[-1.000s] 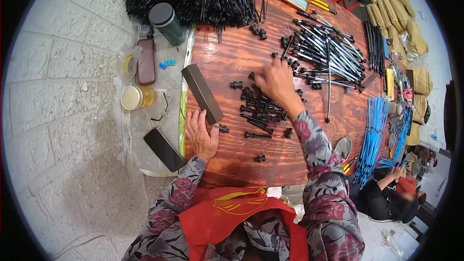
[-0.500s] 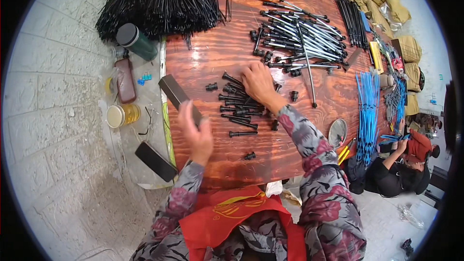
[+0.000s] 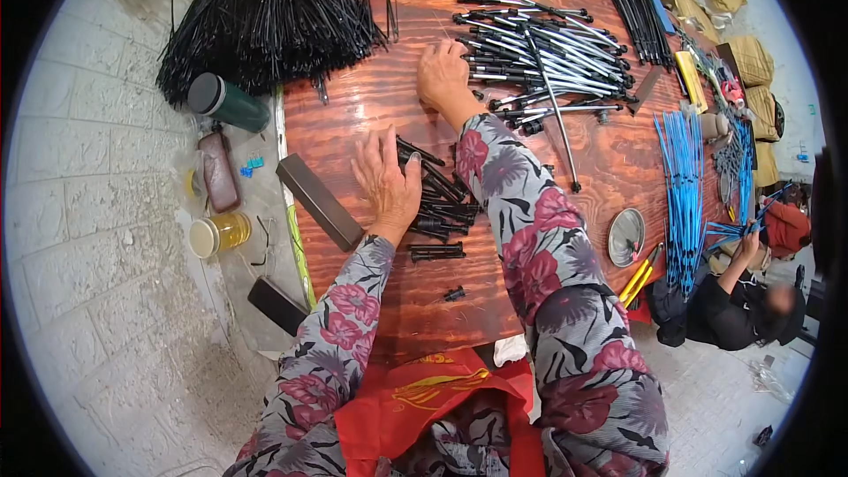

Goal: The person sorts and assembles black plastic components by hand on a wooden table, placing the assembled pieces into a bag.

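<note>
My left hand (image 3: 389, 178) lies spread over the left side of a pile of black plastic bolt-like parts (image 3: 439, 212), its fingertips at the upper end of the pile. Farther off, my right hand (image 3: 444, 79) is curled down to the table at the left edge of a heap of silver rods with black ends (image 3: 548, 53). What lies under its bent fingers is hidden. One short black fitting (image 3: 454, 293) sits alone near the table's front edge. Beside my left wrist rests a dark rectangular bar (image 3: 318, 201), set at a slant.
Black cable ties (image 3: 274, 31) form a large bundle at far left, near a green tumbler (image 3: 228, 103). Blue ties (image 3: 680, 185), a round metal dish (image 3: 627, 237) and yellow-handled pliers (image 3: 638, 284) stand to the right. A phone (image 3: 276, 306) lies at left. Another person (image 3: 738, 300) works at far right.
My right hand has moved away from the black-part pile to the left edge of the rod heap. My left hand has come right, from above the bar onto the pile. The view has shifted slightly.
</note>
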Tool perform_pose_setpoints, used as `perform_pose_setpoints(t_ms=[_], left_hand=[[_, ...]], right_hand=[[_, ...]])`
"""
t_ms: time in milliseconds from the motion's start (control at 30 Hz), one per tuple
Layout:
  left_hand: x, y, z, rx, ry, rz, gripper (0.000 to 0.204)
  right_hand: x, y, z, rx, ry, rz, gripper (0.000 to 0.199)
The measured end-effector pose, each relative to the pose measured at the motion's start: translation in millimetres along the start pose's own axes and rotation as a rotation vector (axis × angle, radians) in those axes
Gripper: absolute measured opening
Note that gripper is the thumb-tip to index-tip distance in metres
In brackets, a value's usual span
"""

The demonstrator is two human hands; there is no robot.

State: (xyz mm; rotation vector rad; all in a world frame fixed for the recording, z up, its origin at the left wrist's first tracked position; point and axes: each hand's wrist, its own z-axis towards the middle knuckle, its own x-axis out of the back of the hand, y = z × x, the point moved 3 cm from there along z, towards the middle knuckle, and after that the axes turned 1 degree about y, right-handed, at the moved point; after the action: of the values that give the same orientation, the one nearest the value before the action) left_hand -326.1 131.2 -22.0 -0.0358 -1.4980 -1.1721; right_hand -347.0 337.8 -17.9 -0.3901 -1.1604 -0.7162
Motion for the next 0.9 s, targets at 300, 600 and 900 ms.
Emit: perform_pose_setpoints(t_ms=[300, 600, 900], left_hand=[[-6.7, -3.7, -1.6, -0.065, -0.09, -0.057, 0.049], [2.3, -5.8, -28.9, -0.119, -0.124, -0.175, 0.048], [-3.5, 1.0, -37.6, -0.131, -0.063, -0.115, 0.052]], right_hand=[[15.6, 3.2, -50.2, 0.263, -0.175, 0.129, 0.024], [52.9, 21.0, -94.7, 0.049, -0.04, 0.26, 0.014], [38.1, 25.1, -93.3, -0.07, 0.009, 0.164, 0.017]])
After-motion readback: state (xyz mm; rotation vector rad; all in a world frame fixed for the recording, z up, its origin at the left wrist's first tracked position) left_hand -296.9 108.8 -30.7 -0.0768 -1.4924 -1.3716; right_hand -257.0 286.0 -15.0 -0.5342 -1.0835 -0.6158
